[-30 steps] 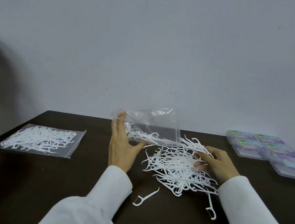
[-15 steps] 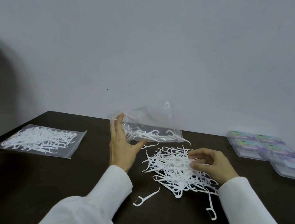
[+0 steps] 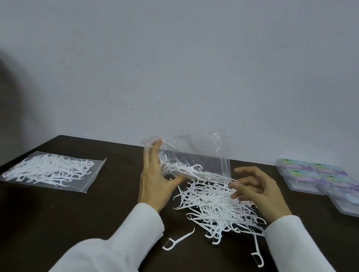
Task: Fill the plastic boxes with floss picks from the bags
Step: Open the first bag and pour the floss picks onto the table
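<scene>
1. My left hand (image 3: 156, 179) grips a clear, crinkled bag (image 3: 193, 160), lifted and tilted over the table (image 3: 62, 223), a few white picks inside.
2. My right hand (image 3: 257, 190) hovers released, fingers loosely curled, holding nothing.
3. A tangled white pile of picks (image 3: 216, 204) lies under both hands.
4. A flat, full bag (image 3: 52, 170) rests at nine o'clock.
5. The closed clear boxes (image 3: 330, 184) sit at two o'clock.

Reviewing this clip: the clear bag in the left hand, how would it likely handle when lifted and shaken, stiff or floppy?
Probably floppy: the clear bag looks creased and sags where the left hand holds its end. Likely very light, since only a few floss picks remain inside. Its glossy film may be slippery, so a pinch by the fingers seems sensible.
</scene>
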